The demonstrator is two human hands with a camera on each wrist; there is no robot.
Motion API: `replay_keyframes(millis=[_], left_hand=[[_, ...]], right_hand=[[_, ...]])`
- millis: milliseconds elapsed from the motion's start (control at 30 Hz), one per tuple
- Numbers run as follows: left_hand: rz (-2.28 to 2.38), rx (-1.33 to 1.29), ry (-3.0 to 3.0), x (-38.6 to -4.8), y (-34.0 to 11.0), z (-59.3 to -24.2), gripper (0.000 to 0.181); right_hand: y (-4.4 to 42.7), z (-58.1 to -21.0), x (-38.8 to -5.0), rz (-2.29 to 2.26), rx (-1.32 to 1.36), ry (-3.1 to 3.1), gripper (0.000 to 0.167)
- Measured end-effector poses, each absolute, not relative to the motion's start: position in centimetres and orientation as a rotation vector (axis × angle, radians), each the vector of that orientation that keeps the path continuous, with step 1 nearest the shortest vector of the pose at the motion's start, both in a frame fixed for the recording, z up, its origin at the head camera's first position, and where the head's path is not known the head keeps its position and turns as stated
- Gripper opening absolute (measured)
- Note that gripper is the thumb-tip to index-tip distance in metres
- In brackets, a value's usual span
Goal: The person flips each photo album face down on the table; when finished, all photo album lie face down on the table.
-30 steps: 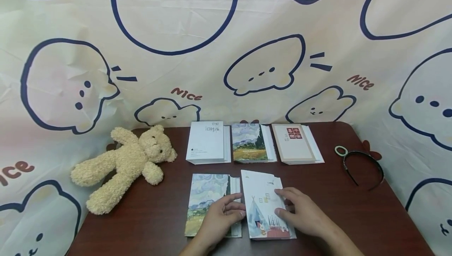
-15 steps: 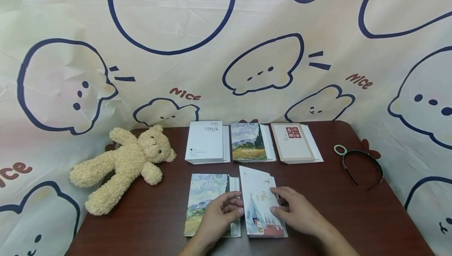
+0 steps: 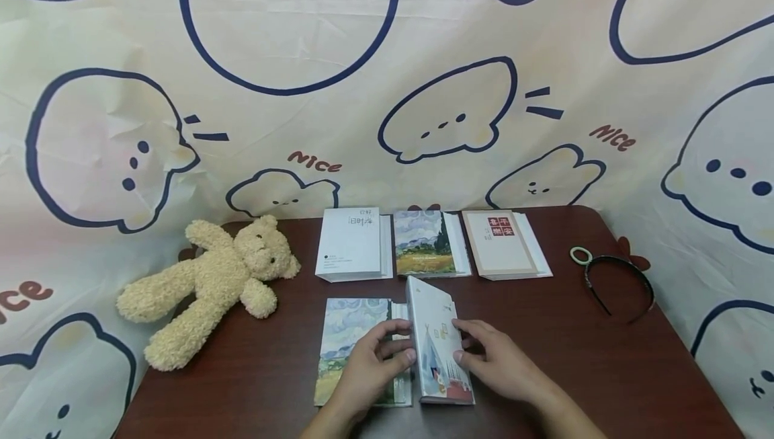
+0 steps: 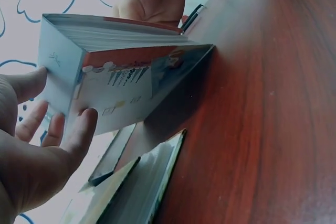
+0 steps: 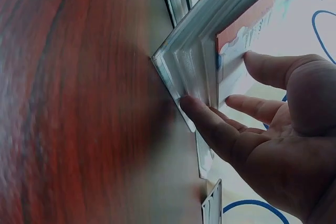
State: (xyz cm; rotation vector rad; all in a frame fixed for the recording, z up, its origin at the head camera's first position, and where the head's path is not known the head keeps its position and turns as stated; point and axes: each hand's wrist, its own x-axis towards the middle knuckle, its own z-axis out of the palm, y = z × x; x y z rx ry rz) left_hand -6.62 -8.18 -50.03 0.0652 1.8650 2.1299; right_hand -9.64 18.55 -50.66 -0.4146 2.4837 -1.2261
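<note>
Your left hand (image 3: 371, 362) has its fingers bent against the left side of the tent book (image 3: 432, 331), thumb on the spine and a fingertip on the lower cover. Your right hand (image 3: 498, 358) comes in from the other side, thumb on the upper cover, fingertips by the open edge. Both grips hold the book between them.

The tent book is tilted, its spine side raised off the surface (image 3: 254, 385) and the opposite edge down. It is white, with a blue tent, small picture frames, a row of dark upright strokes and a red band along the near end. From your left wrist you see layered pages between the covers.

You have five books in all. Just left of the tent book lies one, the near landscape book (image 3: 347, 331), partly behind your left hand. Beyond the tent book is a row of three: the white book (image 3: 349, 244) to its left, the far landscape book (image 3: 423, 244) almost straight beyond, the cream book (image 3: 502, 251) to its right. One teddy (image 3: 224, 274) lies well left of it; one headband (image 3: 642, 274) and one green ring (image 3: 574, 251) sit well right. A cartoon-printed backdrop (image 3: 302, 116) hangs behind everything.
</note>
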Motion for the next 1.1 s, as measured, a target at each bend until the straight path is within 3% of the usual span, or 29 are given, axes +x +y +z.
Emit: replay_keyframes(millis=[1100], left_hand=[[2.216, 0.104, 1.902, -6.9, -7.6, -48.4, 0.051]], right_hand=[[16.2, -51.5, -9.7, -1.421, -0.52, 2.217, 0.058]])
